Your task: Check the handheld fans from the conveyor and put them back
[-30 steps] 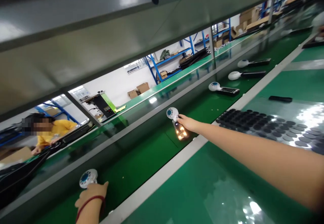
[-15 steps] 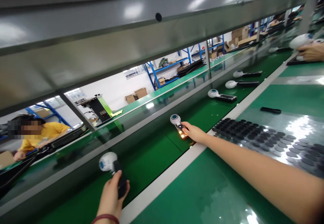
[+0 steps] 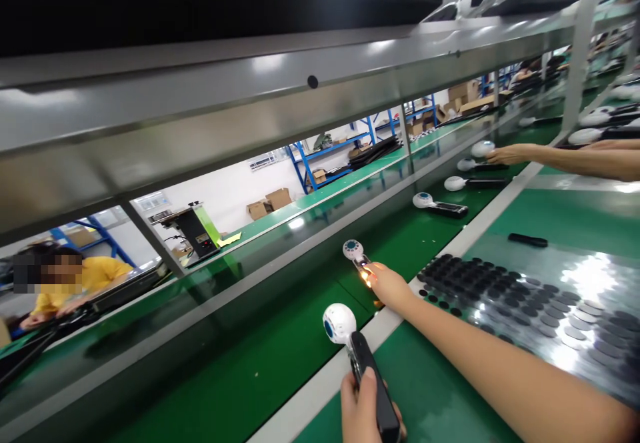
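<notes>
My left hand (image 3: 367, 406) is wrapped round the black handle of a device with a round white head (image 3: 340, 323) and a dark blue disc on it. It is over the grey edge of the green conveyor belt (image 3: 200, 369). Farther along the belt, my right hand (image 3: 390, 286) has its fingers closed on a second device with a round white head (image 3: 353, 250), which carries a ring of dark spots. Orange light glows on that device's handle, partly hidden by my fingers.
More white-headed devices (image 3: 450, 209) lie on the belt. A co-worker's hand (image 3: 505, 155) reaches in from the right. Black discs (image 3: 475, 279) lie in rows on a clear sheet, near a black strip-like part (image 3: 528, 239). A metal shelf beam (image 3: 200, 96) crosses overhead.
My left hand has moved right with its device, from over the belt to its near edge. My right hand has shifted slightly. The co-worker's hand has moved left over the belt.
</notes>
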Demonstrator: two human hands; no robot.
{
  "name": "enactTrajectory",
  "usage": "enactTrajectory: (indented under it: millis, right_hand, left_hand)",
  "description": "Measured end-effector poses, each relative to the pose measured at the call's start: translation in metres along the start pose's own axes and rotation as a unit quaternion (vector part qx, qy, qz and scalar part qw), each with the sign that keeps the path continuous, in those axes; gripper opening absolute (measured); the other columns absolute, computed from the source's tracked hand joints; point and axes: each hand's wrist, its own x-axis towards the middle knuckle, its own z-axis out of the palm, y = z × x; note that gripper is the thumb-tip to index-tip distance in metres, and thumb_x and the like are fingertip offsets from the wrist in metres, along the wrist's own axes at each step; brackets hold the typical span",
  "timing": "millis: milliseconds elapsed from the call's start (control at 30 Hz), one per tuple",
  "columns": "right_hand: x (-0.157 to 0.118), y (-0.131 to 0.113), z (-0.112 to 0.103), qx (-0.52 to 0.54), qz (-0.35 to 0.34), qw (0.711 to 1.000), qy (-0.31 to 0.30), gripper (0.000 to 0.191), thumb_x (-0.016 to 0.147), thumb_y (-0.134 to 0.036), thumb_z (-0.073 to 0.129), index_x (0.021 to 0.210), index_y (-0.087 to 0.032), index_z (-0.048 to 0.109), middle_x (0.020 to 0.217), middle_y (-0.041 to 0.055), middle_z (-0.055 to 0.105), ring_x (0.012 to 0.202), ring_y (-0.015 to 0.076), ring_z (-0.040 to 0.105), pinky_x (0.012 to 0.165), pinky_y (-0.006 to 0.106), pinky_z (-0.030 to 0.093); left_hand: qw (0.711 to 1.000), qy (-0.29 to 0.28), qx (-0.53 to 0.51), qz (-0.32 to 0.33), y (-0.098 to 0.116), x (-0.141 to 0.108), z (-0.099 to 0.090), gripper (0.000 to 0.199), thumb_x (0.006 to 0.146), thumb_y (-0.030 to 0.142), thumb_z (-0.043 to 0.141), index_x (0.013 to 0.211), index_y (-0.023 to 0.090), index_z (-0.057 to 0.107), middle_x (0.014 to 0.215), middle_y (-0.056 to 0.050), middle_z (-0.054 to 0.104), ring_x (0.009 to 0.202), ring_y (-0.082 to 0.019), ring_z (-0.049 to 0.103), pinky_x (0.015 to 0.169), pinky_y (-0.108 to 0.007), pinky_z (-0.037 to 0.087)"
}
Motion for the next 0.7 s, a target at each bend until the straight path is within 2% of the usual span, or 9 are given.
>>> enactTrajectory:
  millis: [100, 500, 700]
  right_hand:
    - [0.002, 0.002, 0.003, -0.013, 0.013, 1.0, 0.017, 0.024, 0.089, -0.03, 0.05, 0.11, -0.017, 0.054, 0.11, 0.0062, 0.057, 0.089, 0.0173, 0.058, 0.076, 0.037, 0.05]
    - [0.01, 0.014, 0.006, -0.061, 0.07, 0.994, 0.06, 0.027, 0.089, -0.031, 0.051, 0.112, -0.017, 0.052, 0.109, 0.0062, 0.056, 0.087, 0.0169, 0.059, 0.073, 0.036, 0.051]
    - [0.013, 0.026, 0.003, -0.096, 0.083, 0.989, 0.078, 0.026, 0.088, -0.031, 0.051, 0.11, -0.016, 0.053, 0.105, 0.0055, 0.058, 0.085, 0.0166, 0.059, 0.072, 0.035, 0.051]
  left_hand:
    - [1.0, 0.002, -0.009, 0.012, -0.006, 0.001, -0.002, 0.068, 0.039, 0.073, 0.066, 0.073, 0.019, 0.04, 0.052, 0.006, 0.055, 0.031, -0.006, 0.042, 0.029, -0.017, 0.029]
    - [1.0, -0.018, 0.008, 0.02, -0.013, 0.006, -0.007, 0.072, 0.043, 0.074, 0.063, 0.083, 0.019, 0.041, 0.058, 0.004, 0.058, 0.03, -0.006, 0.042, 0.03, -0.019, 0.031]
    - [1.0, -0.006, -0.003, 0.007, -0.011, 0.006, -0.006, 0.073, 0.038, 0.074, 0.065, 0.081, 0.018, 0.043, 0.057, 0.004, 0.058, 0.032, -0.007, 0.044, 0.03, -0.02, 0.033]
